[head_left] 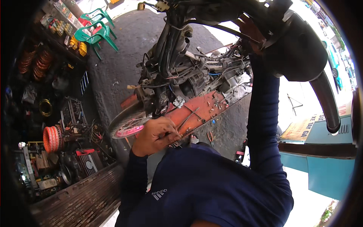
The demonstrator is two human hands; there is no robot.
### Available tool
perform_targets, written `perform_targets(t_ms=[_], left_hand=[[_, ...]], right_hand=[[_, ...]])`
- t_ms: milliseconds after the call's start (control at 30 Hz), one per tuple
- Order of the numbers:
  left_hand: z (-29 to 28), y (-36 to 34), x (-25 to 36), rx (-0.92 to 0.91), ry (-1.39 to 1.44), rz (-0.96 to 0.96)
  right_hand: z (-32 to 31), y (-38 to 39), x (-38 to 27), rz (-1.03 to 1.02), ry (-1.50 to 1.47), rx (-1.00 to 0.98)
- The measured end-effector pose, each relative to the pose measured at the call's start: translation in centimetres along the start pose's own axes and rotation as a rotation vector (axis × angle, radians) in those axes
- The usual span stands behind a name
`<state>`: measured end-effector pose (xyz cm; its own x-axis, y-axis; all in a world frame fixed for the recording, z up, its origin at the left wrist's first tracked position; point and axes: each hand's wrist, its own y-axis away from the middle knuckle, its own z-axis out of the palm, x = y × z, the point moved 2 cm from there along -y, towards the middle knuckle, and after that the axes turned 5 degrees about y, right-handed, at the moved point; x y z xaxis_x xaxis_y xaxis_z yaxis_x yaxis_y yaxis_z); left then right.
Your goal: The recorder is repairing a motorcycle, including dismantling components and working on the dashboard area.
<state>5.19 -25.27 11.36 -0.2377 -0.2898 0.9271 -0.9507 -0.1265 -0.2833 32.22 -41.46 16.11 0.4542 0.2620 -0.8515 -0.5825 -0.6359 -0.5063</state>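
Note:
A stripped motorcycle [194, 81] with bare frame, engine and loose wires stands in front of me. My left hand [157, 135] is closed low by its near end, thumb and fingers pressed together; what they hold, if anything, is too small to make out. With the arm stretched up, my right hand [248, 31] is at the upper frame, beside a dark cover and the black handlebar grip [327, 100]. Shadow and parts hide its fingers. Below the engine, a red lift platform [200, 108] carries scattered bolts [217, 106] and a thin metal rod [189, 117].
A wheel with a pink rim [130, 130] is left of the platform. Pliers [210, 139] lie on the ground. Green plastic chairs [97, 34] stand far left, with orange rims [52, 139] and crowded parts below. A slatted wooden bench [79, 195] and a blue cabinet [329, 172] flank me.

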Motion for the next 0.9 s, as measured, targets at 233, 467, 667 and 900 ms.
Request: perform_targets(t_ms=[233, 467, 667, 900], left_hand=[[5.0, 15.0, -12.3, 0.337, 0.116, -0.624], [4.3, 29.9, -17.0, 0.533, -0.093, -1.011], [4.1, 42.9, -16.5, 0.662, -0.137, -1.019], [0.4, 63.1, -15.5, 0.793, 0.033, -1.120]], right_hand=[[-4.4, -7.5, 0.8, -0.008, 0.002, 0.228], [-4.0, -13.7, 0.3, -0.115, 0.004, 0.157], [0.5, -14.4, -2.5, -0.010, -0.157, 0.434], [5.1, 0.0, 8.9, 0.378, -0.095, 0.936]])
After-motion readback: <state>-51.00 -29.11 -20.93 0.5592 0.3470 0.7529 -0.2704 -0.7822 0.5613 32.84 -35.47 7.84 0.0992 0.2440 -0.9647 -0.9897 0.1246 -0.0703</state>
